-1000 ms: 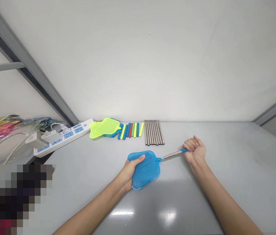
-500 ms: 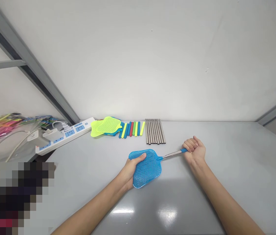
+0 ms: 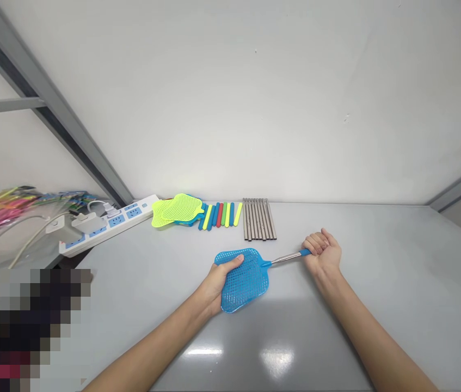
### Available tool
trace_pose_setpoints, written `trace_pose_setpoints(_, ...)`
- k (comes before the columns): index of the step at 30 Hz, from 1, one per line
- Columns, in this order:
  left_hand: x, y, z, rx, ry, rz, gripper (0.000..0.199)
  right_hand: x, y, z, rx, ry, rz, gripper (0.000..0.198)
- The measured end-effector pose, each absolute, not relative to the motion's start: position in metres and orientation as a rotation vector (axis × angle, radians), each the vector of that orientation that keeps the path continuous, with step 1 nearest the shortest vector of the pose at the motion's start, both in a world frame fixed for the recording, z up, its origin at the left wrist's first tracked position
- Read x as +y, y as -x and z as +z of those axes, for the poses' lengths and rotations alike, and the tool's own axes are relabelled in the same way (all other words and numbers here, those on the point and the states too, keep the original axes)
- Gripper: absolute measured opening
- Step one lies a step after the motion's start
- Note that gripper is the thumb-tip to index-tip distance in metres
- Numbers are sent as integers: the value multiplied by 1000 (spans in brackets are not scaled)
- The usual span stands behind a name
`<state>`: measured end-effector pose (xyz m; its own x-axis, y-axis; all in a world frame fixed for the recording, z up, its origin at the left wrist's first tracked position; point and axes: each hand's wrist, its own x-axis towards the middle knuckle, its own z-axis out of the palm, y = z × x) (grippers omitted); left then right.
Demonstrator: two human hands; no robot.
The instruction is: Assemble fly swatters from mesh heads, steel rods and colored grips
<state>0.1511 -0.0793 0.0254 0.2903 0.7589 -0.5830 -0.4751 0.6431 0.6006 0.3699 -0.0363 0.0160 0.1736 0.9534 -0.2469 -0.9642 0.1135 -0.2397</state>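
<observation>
A blue fly swatter [image 3: 250, 283] is held out in front of me above the grey table, its mesh head to the left. My left hand [image 3: 220, 283] is closed on the head, thumb lying over the mesh. From the head a short metal rod [image 3: 285, 258] runs right to a blue handle grip [image 3: 305, 252]. My right hand [image 3: 322, 251] is wrapped round that grip and hides most of it. Behind the swatter lies a row of metal rods [image 3: 258, 219]. Left of these are several coloured handle grips [image 3: 221, 215] and a pile of yellow and blue swatter heads [image 3: 181, 209].
A white power strip [image 3: 140, 209] with plugs and cables runs along the left side. Beyond it lie colourful items in clear plastic [image 3: 1, 209]. A pale wall [image 3: 254, 109] rises behind the table [image 3: 397, 272]. The lower left corner is pixelated.
Almost nothing differs. My right hand and the handle end have shifted very slightly left; both hands keep their hold on the fly swatter.
</observation>
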Motion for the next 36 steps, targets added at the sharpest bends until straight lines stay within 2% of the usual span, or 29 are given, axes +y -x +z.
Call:
trace_pose_setpoints(16, -80, -152, 25, 951, -317, 849, 43, -38, -366, 15, 76, 386, 1398, 32)
trace_pose_setpoints(36, -81, -155, 21, 1047, -441, 978, 28, -38, -365, 13, -16, 487, 1339, 35)
